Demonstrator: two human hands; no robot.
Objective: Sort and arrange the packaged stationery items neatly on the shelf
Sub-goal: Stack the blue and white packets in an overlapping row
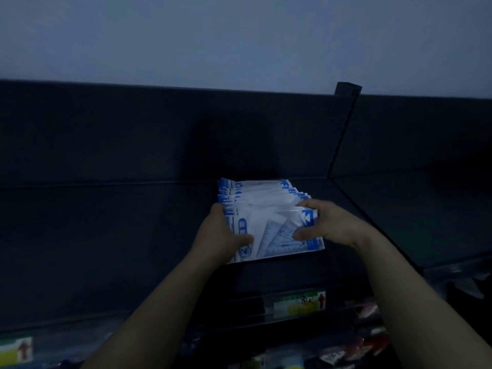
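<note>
Between left hand (221, 233) and right hand (328, 222); packets (266, 201) on shelf (127, 235)

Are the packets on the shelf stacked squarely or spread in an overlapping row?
Spread: the packets overlap toward the back, blue edges showing stepwise. The left hand and right hand grip the front packet.

Open shelf (106, 235) left of packets (266, 198)

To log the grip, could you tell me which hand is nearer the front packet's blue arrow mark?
Right. The right hand grips the front packet beside the blue arrow mark; the left hand holds its opposite end.
</note>
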